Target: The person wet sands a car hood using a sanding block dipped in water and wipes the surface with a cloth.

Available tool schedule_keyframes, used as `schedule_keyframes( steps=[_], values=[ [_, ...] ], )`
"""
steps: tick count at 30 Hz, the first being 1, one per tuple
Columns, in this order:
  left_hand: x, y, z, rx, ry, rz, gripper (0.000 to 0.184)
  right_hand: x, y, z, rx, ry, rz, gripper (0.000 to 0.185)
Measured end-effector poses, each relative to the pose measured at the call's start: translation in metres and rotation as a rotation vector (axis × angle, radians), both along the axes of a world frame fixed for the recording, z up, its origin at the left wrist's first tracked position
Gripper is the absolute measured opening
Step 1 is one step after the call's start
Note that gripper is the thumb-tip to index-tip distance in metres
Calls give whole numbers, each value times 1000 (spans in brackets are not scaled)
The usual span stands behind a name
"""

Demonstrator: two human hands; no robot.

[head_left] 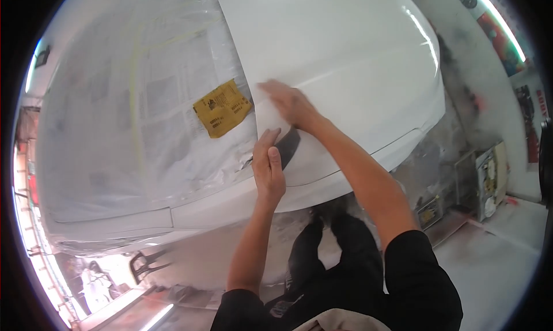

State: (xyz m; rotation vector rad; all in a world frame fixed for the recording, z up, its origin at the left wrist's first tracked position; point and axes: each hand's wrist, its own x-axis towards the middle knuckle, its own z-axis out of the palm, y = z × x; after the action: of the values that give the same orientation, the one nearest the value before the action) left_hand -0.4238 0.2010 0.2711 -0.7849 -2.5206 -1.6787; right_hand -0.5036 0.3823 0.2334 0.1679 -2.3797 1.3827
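A glossy white car body panel (340,48) fills the upper middle of the view. My right hand (288,103) is over its left edge, fingers stretched out to the left and slightly blurred; whether anything lies under the palm is hidden. Lower down, my left hand (269,167) is at the panel's lower left corner, fingers extended upward and thumb alongside. Between the hands shows a dark curved patch (290,148); I cannot tell what it is. A yellow-brown sheet of sandpaper (223,108) with printing lies left of my hands on clear plastic sheeting (167,95).
The plastic covers the car's left part, with a yellow tape line (133,95) beneath. A white lower body edge (213,213) runs in front of my legs. At right stand a cluttered stand (491,178) and a wall with posters (501,43).
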Motion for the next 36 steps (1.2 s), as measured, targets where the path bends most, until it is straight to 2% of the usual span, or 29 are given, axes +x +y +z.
schedule_keyframes(
  steps=[1,3,6,9,12,16,18,19,20,21,22,24,26,27,28,29,30,32,34,36],
  values=[
    [0,-1,-3,16,24,10,50,20,14,2,-79,3,-51,41],
    [3,-6,-4,46,-91,45,49,61,42,4,148,-35,-235,39],
    [3,-5,0,62,-95,36,48,84,57,-6,313,-58,-249,38],
    [4,-6,0,64,-12,34,48,79,52,-6,443,-27,-244,36],
    [7,-5,-2,45,49,14,48,81,61,-19,407,-4,-204,36],
    [6,-3,-10,0,44,-25,48,85,49,-18,637,56,-194,37],
    [13,2,-8,-7,7,24,51,87,51,-25,693,102,-177,38],
    [15,0,-11,-25,15,33,60,86,51,-28,725,89,-152,39],
    [17,0,-14,0,106,32,61,86,52,-28,757,80,-129,40],
    [12,-2,-19,-86,72,95,62,99,53,-30,789,70,-109,41],
    [21,-1,-23,12,150,150,61,123,54,-35,780,93,-90,42],
    [69,-3,-29,97,76,291,53,176,56,-45,756,132,-51,44],
    [152,3,-63,179,323,298,52,247,66,-123,488,463,-22,47],
    [193,6,-95,194,338,318,51,293,68,-158,306,334,108,48],
    [228,3,-134,172,149,288,51,337,74,-196,226,199,233,62],
    [274,8,-152,31,-91,286,52,387,74,-216,-97,-39,285,69],
    [307,17,-193,130,-178,278,54,431,76,-229,-422,-278,331,77],
    [374,33,-207,257,-486,-17,52,500,94,-247,-1070,-693,323,86],
    [419,53,-246,471,-821,-139,51,560,110,-287,-1140,-749,442,82],
    [454,71,-277,386,-945,-220,53,594,118,-302,-1197,-817,533,77]
  ],
)
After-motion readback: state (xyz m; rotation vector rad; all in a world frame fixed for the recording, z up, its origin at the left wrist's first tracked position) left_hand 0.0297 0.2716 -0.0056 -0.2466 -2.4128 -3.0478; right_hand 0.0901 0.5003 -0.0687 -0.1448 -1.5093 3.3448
